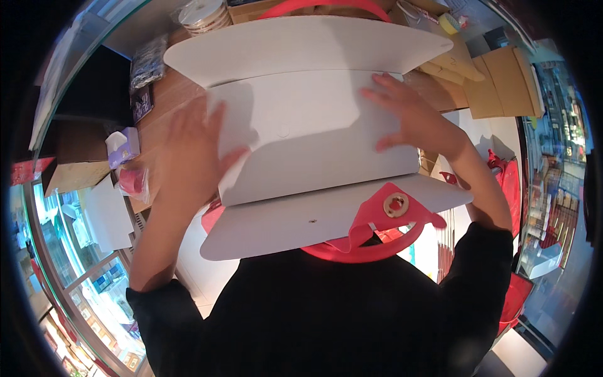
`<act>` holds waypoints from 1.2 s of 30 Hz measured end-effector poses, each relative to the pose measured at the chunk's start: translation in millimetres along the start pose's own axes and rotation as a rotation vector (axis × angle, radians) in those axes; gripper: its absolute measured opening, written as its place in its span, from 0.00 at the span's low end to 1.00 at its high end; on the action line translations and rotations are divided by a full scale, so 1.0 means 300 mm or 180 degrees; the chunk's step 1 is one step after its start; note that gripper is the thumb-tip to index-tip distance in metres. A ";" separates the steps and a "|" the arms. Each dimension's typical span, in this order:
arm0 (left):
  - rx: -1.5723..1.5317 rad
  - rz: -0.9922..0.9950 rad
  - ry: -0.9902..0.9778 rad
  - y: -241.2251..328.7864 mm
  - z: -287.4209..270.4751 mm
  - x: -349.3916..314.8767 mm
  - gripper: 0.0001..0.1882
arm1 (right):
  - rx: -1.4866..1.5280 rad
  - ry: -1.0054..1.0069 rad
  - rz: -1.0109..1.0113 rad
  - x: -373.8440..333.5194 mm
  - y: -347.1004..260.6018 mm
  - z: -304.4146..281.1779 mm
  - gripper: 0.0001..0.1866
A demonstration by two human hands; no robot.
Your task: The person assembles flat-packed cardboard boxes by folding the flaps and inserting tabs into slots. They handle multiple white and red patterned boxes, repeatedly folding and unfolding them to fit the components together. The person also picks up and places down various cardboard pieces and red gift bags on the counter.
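Observation:
A white cardboard gift box [314, 119] lies before me, its pale inner face showing. A wide flap [308, 47] rises on the far side, and another flap [276, 229] leans toward my body. Over the near flap's right part hangs a pink-red strap [370, 220] with a round gold-coloured clasp [396, 205]. Below it curves a red handle [358, 252]. My left hand [195, 147], slightly blurred, is at the box's left edge with fingers apart. At the right side my right hand [408, 116] spreads its fingers over the white surface. Whether either hand touches it I cannot tell.
Ribbon spools [202, 14] stand at the back left of the brown table [160, 119]. Along its left side are a purple-and-white packet [122, 147] and a red item in clear plastic [133, 182]. Brown cardboard [502, 81] stands at the right, beside glass display shelves [559, 188].

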State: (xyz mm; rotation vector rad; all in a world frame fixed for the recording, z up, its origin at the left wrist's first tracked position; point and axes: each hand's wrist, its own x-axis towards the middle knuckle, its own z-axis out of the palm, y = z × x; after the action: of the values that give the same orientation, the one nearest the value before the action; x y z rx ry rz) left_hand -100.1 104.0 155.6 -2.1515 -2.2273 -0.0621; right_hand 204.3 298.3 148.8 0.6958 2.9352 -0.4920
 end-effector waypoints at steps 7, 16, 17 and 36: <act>-0.0379 0.0739 -0.1213 0.063 0.028 0.067 0.61 | -0.0764 -0.0551 0.0002 -0.013 -0.026 0.057 0.62; -0.0522 0.0654 -0.1340 0.064 0.019 0.088 0.60 | -0.0928 -0.0682 0.0050 0.014 -0.035 0.054 0.61; -0.0589 0.0724 -0.1171 0.053 0.024 0.079 0.57 | -0.0934 -0.0727 0.0076 0.016 -0.040 0.047 0.61; -0.4045 -0.0539 0.0610 -0.059 0.278 -0.141 0.28 | -0.0346 -0.0548 -0.0144 -0.045 -0.014 0.079 0.64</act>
State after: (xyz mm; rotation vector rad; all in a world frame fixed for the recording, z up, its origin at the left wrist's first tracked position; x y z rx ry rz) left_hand -116.6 66.2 69.8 -2.0551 -2.4831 -2.0427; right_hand 214.5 281.3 129.6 0.5465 2.7966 -0.3722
